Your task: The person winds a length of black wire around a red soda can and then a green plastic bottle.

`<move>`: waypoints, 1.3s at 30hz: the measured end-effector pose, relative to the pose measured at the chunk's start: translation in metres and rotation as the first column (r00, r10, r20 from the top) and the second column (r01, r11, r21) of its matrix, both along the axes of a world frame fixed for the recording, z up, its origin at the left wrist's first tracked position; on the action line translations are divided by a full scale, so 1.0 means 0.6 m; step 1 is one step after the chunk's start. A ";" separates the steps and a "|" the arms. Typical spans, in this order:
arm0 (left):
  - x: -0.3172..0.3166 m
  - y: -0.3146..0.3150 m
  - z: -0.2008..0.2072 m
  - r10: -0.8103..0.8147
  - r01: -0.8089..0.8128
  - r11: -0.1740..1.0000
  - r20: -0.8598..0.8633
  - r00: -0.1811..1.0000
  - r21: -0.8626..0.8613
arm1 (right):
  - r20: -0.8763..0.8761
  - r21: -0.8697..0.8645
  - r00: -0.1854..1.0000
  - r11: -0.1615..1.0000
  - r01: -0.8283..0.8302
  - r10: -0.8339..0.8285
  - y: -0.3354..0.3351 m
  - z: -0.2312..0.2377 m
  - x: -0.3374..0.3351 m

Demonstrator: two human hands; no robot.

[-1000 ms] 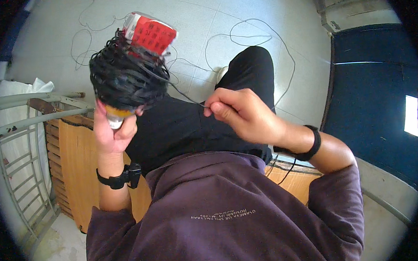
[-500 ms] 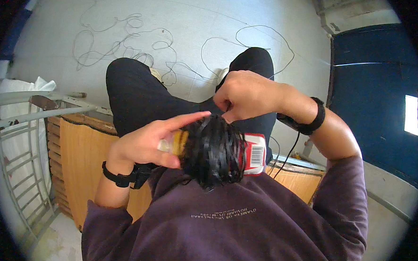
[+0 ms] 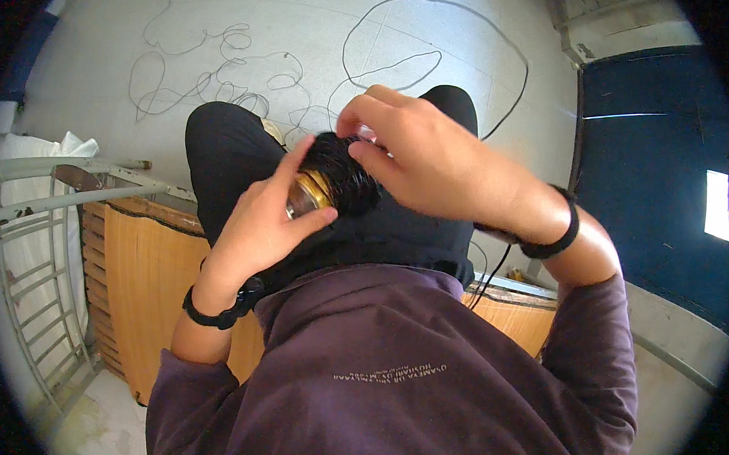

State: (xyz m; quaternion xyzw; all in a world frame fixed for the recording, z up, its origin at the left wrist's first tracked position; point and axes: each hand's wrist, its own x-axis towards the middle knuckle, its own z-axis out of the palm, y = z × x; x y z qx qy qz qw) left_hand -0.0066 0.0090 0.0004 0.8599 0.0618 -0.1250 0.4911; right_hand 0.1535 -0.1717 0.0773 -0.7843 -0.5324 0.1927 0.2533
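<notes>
My left hand (image 3: 257, 221) grips one end of a can-like container with a gold and clear end (image 3: 309, 194), thumb on the near side and fingers on the far side. A thick winding of thin black wire (image 3: 341, 175) covers the container's middle. Curled over the other end is my right hand (image 3: 431, 162), thumb and forefinger closing at the wire. A small pinkish-white patch shows between those fingertips; the other fingers are hidden. Both hands are above my lap, between the knees.
Loose loops of thin wire (image 3: 242, 90) lie tangled on the pale floor (image 3: 304, 25). One larger dark loop (image 3: 527, 66) curves toward my right arm. Around me are a metal bed frame (image 3: 74, 197), a wooden board (image 3: 157, 279) and a dark blue panel (image 3: 650, 163).
Both hands and the wound container have moved forward, away from my chest. The container has turned, so its red and white label is mostly hidden. The large wire loop on the floor has widened.
</notes>
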 end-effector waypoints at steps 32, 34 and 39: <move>-0.002 0.006 0.001 -0.372 0.284 0.802 -0.066 0.926 -0.526 | 0.457 -0.122 0.824 0.941 -0.316 0.336 0.011 -0.002 0.102; -0.001 0.001 -0.001 -0.184 0.181 0.961 0.004 0.983 -0.209 | 0.493 -0.111 0.816 0.952 -0.285 0.302 0.009 0.006 0.094; -0.004 0.008 -0.012 0.117 -0.087 0.921 0.057 0.992 -0.380 | 0.488 -0.017 0.857 0.984 -0.177 0.162 -0.009 0.023 0.073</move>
